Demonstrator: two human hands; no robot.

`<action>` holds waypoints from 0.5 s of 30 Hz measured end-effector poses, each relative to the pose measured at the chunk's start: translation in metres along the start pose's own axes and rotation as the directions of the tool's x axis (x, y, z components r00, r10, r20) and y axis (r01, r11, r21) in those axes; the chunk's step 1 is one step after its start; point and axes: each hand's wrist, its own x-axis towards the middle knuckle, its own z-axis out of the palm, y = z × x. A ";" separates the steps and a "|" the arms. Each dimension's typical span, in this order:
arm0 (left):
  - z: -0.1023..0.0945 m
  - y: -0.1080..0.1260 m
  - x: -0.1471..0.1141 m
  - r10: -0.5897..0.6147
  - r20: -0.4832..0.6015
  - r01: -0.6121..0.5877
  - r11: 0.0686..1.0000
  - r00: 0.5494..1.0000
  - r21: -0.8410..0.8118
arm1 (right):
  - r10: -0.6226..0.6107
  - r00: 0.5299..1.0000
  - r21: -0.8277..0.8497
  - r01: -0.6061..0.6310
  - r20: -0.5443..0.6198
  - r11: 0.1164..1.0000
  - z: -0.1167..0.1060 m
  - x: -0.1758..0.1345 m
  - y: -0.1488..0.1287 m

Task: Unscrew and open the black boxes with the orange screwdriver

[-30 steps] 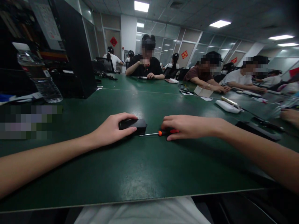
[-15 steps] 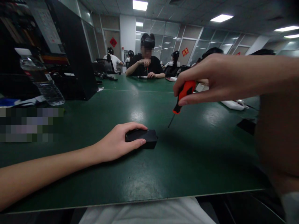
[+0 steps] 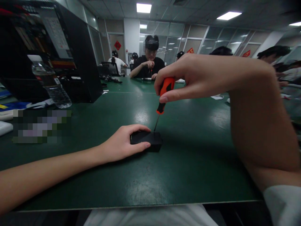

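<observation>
A small black box-shaped device (image 3: 155, 142) lies on the green table (image 3: 145, 179). My left hand (image 3: 124, 142) is closed round its left end, thumb along the near side and fingers along the far side. Above it, my right hand (image 3: 178, 80) grips the orange and black handle of a screwdriver (image 3: 167, 85). The screwdriver tilts slightly, its thin shaft pointing down to the top of the device near the right end. Its tip appears to meet the top surface; whether it sits in a screw is too small to tell.
At the left stand a plastic water bottle (image 3: 53, 84) and an open black computer case (image 3: 82, 56). Across the table a person in black (image 3: 148, 64) works with another screwdriver. More people sit further back and at the right.
My right hand has brought the screwdriver left, from beside the device to its top. My left hand still holds the device. The view has shifted slightly.
</observation>
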 end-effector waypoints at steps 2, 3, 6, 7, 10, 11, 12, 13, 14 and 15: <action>0.000 0.000 0.000 -0.001 0.000 0.001 1.000 1.000 0.006 | -0.009 1.000 0.007 0.009 -0.011 1.000 0.002 0.001 0.002; 0.000 0.000 0.000 -0.001 0.000 0.001 1.000 1.000 0.008 | -0.014 1.000 0.015 0.015 -0.013 1.000 0.002 0.002 0.003; 0.000 0.000 0.000 0.000 0.002 0.000 1.000 1.000 0.012 | -0.021 1.000 0.026 0.021 -0.012 0.999 0.003 0.003 0.004; 0.000 -0.001 0.000 0.001 0.003 -0.001 1.000 1.000 0.015 | -0.019 1.000 0.021 0.020 -0.010 1.000 0.003 0.003 0.003; 0.000 -0.001 0.000 0.010 0.003 -0.011 1.000 1.000 0.024 | -0.013 1.000 -0.021 0.013 -0.017 1.000 0.000 0.001 0.002; 0.000 -0.001 0.000 0.014 0.004 -0.014 1.000 1.000 0.024 | -0.015 1.000 -0.039 0.014 -0.019 0.999 -0.001 0.001 0.002; 0.001 -0.001 0.000 0.016 0.005 -0.016 1.000 1.000 0.023 | -0.019 1.000 -0.054 0.018 -0.018 0.998 -0.002 0.000 0.001; 0.001 -0.002 0.000 0.020 0.004 -0.020 1.000 1.000 0.020 | -0.024 1.000 -0.063 0.023 -0.013 0.998 -0.002 0.000 0.001; 0.001 -0.002 0.000 0.022 0.002 -0.022 1.000 1.000 0.017 | -0.028 1.000 -0.064 0.028 -0.002 0.998 -0.002 0.000 0.001; 0.001 -0.002 0.000 0.023 0.002 -0.023 1.000 1.000 0.016 | -0.030 0.999 -0.058 0.030 0.011 0.998 -0.002 0.001 0.001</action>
